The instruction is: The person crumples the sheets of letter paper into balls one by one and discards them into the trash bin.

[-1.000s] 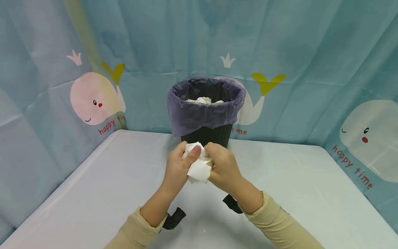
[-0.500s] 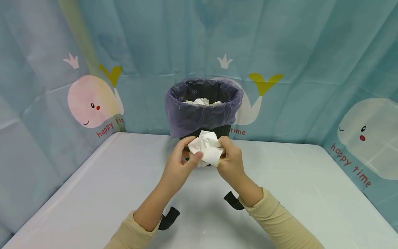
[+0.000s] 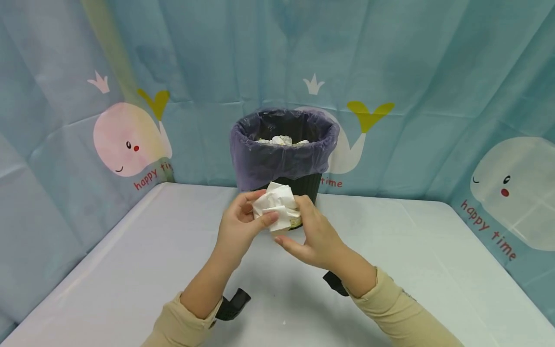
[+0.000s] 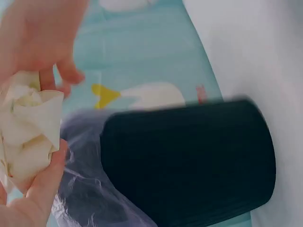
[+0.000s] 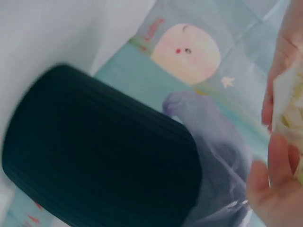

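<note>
In the head view, a crumpled sheet of white paper, with a yellowish patch at its lower right, is held up in front of the bin. My left hand pinches it from the left, thumb across its near face. On its right side, my right hand has fingers against the edge, partly hidden, and the thumb spread away below. The left wrist view shows the folded paper between both hands. Only an edge of the paper shows in the right wrist view, beside the loosely extended fingers of my right hand.
A dark ribbed trash bin stands at the back of the white table. A purple bin liner folds over its rim, and crumpled white pieces lie inside. A blue whale-print curtain surrounds the table's back and sides.
The paper opened out from a tighter bundle, rose, then shifted slightly left and down. My right thumb has come away from it, and my left hand keeps its pinch.
</note>
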Demonstrator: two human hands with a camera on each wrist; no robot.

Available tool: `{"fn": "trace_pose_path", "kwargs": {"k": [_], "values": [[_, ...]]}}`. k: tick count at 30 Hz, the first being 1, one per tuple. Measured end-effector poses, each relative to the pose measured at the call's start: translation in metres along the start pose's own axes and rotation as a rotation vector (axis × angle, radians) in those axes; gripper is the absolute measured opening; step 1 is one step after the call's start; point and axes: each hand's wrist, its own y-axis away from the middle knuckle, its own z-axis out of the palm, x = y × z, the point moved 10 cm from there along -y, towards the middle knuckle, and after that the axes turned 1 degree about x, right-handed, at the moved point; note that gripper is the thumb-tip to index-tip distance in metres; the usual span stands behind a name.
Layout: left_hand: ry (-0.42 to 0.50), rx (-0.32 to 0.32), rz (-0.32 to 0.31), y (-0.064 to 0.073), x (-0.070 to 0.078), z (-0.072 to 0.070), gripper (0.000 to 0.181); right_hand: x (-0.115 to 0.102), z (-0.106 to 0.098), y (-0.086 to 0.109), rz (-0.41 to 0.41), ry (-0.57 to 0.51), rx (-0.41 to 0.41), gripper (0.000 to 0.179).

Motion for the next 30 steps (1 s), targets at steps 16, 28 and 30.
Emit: {"fn": "trace_pose_path", "kwargs": {"k": [16, 28, 30], "values": [[0.005, -0.165, -0.064, 0.004, 0.003, 0.006, 0.047, 0.012, 0.0, 0.012, 0.342, -0.88, -0.556, 0.084], [-0.136, -0.234, 0.017, 0.01, -0.005, 0.018, 0.055, 0.021, -0.009, 0.009, 0.32, -0.78, -0.403, 0.063], [-0.142, -0.196, -0.002, 0.009, -0.007, 0.015, 0.049, 0.022, -0.007, 0.011, 0.342, -0.791, -0.396, 0.064]]}}
